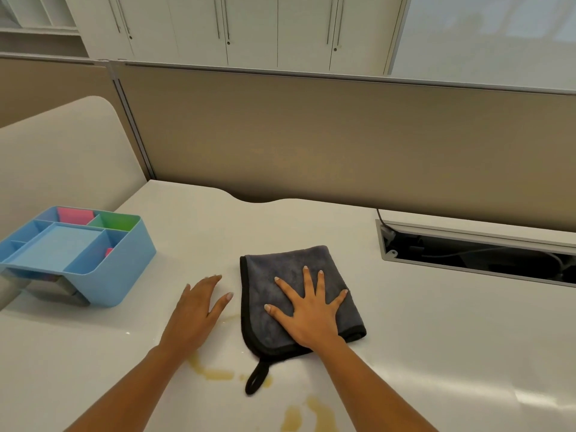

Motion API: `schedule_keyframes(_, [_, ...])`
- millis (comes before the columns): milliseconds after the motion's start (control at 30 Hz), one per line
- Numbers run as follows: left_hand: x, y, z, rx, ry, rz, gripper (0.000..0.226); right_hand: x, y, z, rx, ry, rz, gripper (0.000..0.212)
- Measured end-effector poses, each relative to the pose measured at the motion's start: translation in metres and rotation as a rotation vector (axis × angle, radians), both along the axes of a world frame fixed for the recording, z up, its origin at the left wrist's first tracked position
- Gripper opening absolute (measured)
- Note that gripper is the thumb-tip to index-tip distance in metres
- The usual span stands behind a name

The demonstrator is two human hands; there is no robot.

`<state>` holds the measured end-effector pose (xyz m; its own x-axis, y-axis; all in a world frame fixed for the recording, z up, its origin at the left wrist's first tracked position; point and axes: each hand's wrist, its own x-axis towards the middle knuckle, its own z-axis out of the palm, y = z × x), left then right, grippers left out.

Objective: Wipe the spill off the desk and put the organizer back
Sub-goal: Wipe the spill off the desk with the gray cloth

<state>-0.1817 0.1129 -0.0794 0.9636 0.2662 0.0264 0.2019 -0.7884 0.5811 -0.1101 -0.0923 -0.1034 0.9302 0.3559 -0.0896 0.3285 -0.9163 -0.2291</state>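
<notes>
A folded dark grey cloth (280, 275) with black trim and a hanging loop lies flat on the white desk (436, 322). My right hand (308, 310) presses on it with fingers spread straight. Just left of the cloth, my left hand (199, 310) is flat with straight fingers and holds nothing; whether it touches the desk is unclear. Yellowish streaks of the spill (215, 374) lie on the desk near my forearms, with more spilled liquid at the bottom edge. The blue organizer (124, 263) with several compartments stands at the desk's left edge, apart from both hands.
A tan partition panel (311, 135) runs along the back of the desk. An open cable tray (467, 254) with wires is sunk into the desk at the right. A beige side panel (62, 157) rises behind the organizer. White cabinets (249, 26) stand beyond the partition.
</notes>
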Motion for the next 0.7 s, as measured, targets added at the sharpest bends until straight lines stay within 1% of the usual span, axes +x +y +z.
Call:
schedule_keyframes(167, [-0.031,0.031,-0.002,-0.008,-0.022,0.077,0.048,0.005,-0.001,0.002,0.001,0.006,0.006,0.072])
schedule_keyframes(267, [-0.045,0.042,-0.005,0.045,-0.016,0.12,0.048,0.015,-0.004,0.006,0.001,0.011,0.016,0.085])
schedule_keyframes(367, [-0.056,0.05,-0.012,0.104,0.003,0.166,0.049,0.026,-0.006,0.007,-0.013,0.01,0.009,0.074])
schedule_keyframes(433, [-0.062,0.053,-0.018,0.111,0.028,0.187,0.053,0.031,-0.007,0.006,-0.021,0.001,-0.005,0.074])
schedule_keyframes(500, [-0.066,0.053,-0.021,0.115,0.052,0.195,0.065,0.037,-0.007,0.006,-0.033,-0.012,-0.024,0.075])
schedule_keyframes(533, [-0.067,0.053,-0.021,0.127,0.057,0.196,0.079,0.039,-0.007,0.006,-0.037,-0.017,-0.035,0.075])
schedule_keyframes(600, [-0.066,0.053,-0.023,0.166,0.076,0.209,0.114,0.042,-0.005,0.006,-0.042,-0.018,-0.054,0.075])
schedule_keyframes(633, [-0.064,0.052,-0.023,0.185,0.083,0.223,0.124,0.043,-0.003,0.006,-0.042,-0.017,-0.064,0.074])
schedule_keyframes(700, [-0.063,0.052,-0.024,0.202,0.093,0.237,0.129,0.044,0.0,0.005,-0.037,-0.012,-0.085,0.074])
